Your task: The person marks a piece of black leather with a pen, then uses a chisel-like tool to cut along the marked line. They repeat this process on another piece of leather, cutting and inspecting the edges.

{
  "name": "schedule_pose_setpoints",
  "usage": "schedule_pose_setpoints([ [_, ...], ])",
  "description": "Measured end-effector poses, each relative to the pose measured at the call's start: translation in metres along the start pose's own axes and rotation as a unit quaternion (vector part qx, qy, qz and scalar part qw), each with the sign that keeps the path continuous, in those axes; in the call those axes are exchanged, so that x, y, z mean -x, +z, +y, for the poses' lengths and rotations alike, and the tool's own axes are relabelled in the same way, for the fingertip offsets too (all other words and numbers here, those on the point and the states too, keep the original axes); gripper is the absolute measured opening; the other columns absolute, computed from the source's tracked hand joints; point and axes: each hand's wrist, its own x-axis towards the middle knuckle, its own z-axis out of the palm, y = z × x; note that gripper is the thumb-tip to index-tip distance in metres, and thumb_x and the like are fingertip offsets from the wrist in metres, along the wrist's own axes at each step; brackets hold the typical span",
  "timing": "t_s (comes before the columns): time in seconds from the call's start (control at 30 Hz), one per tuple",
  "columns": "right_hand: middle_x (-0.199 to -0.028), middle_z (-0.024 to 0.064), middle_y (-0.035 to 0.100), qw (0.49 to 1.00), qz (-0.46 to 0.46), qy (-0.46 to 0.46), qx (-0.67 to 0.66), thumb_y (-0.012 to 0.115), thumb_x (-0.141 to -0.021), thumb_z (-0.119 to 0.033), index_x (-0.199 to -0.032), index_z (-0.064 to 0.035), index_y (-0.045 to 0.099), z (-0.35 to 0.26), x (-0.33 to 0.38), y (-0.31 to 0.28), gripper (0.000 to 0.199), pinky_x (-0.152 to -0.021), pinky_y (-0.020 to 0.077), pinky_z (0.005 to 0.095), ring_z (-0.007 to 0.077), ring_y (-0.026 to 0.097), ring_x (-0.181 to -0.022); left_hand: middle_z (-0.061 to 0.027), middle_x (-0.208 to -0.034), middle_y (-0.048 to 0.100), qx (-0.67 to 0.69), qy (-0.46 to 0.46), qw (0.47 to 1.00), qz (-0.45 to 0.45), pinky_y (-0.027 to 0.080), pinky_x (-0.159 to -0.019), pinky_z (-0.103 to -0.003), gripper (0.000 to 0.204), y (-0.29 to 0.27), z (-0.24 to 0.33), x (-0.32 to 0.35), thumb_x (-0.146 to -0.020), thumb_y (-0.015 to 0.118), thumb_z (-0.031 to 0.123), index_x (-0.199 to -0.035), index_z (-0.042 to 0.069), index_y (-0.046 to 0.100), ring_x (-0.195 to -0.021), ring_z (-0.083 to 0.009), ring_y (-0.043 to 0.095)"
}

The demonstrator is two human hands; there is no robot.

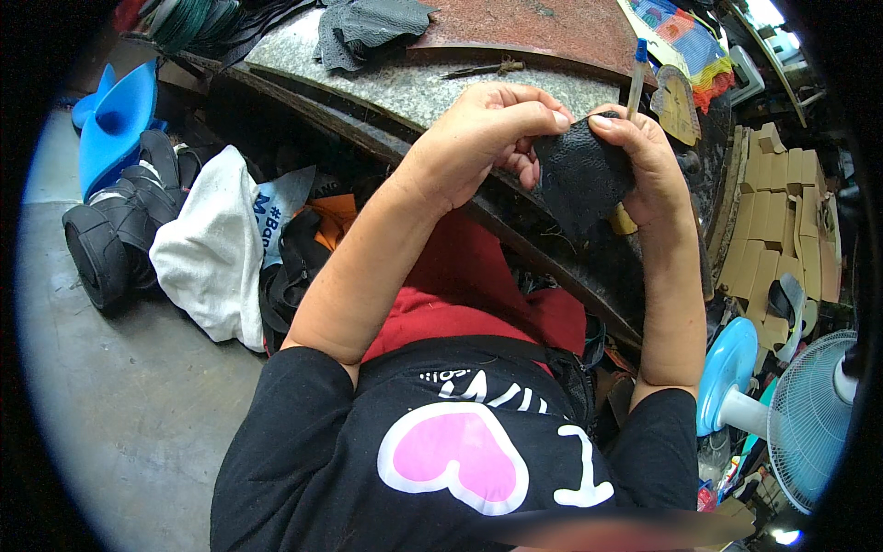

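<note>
A black piece of textured leather (581, 179) is held up over the near edge of the workbench. My right hand (655, 161) grips it, thumb pressed on its upper right corner and fingers mostly hidden behind. From between the fingers of that hand a clear pen with a blue end (636, 85) sticks up. My left hand (501, 129) is closed in a pinch at the leather's upper left edge, thumb and forefinger together. Farther back on the bench lies a thin dark pointed tool (483, 69).
More dark leather (368, 32) lies on the stone bench top (285, 48), by a reddish board (543, 32). A yellowish pattern piece (676, 103) is at the right. Cardboard boxes (768, 193) and a fan (809, 414) stand to the right; a pale cloth (212, 248) and black sandals (110, 230) lie left.
</note>
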Motion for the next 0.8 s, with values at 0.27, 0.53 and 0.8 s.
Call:
schedule_pose_setpoints([
  [0.27, -0.082, 0.0040, 0.071, 1.000, 0.013, 0.001, 0.000, 0.069, -0.087, -0.017, -0.091, -0.0027, 0.069, 0.0001, 0.0012, -0.0002, 0.015, -0.066, 0.0523, 0.0216, 0.0090, 0.066, -0.069, 0.0051, -0.082, 0.064, -0.017, 0.020, 1.000, -0.011, 0.038, -0.053, -0.012, 0.016, -0.0010, 0.0009, 0.0030, -0.085, 0.069, 0.016, -0.098, 0.006, 0.070, -0.060, 0.0013, 0.050],
  [0.53, -0.084, 0.0050, 0.071, 0.999, 0.008, -0.039, -0.028, 0.068, -0.089, -0.014, -0.096, -0.0018, 0.070, 0.0018, 0.0002, -0.0053, 0.015, -0.067, 0.0529, 0.0216, 0.0100, 0.067, -0.071, 0.0038, -0.083, 0.064, 0.002, 0.013, 1.000, -0.023, 0.041, -0.054, -0.013, 0.016, -0.0032, -0.0020, 0.0005, -0.086, 0.067, 0.012, -0.100, 0.004, 0.069, -0.061, 0.0000, 0.052],
  [0.8, -0.087, 0.0061, 0.072, 0.998, 0.016, -0.036, -0.043, 0.067, -0.090, -0.015, -0.097, -0.0012, 0.069, 0.0046, -0.0021, -0.0093, 0.016, -0.068, 0.0540, 0.0226, 0.0105, 0.067, -0.073, 0.0011, -0.085, 0.065, -0.044, 0.040, 0.998, -0.022, 0.047, -0.055, -0.016, 0.020, -0.0050, -0.0056, -0.0010, -0.088, 0.064, 0.010, -0.106, 0.002, 0.067, -0.063, -0.0025, 0.057],
])
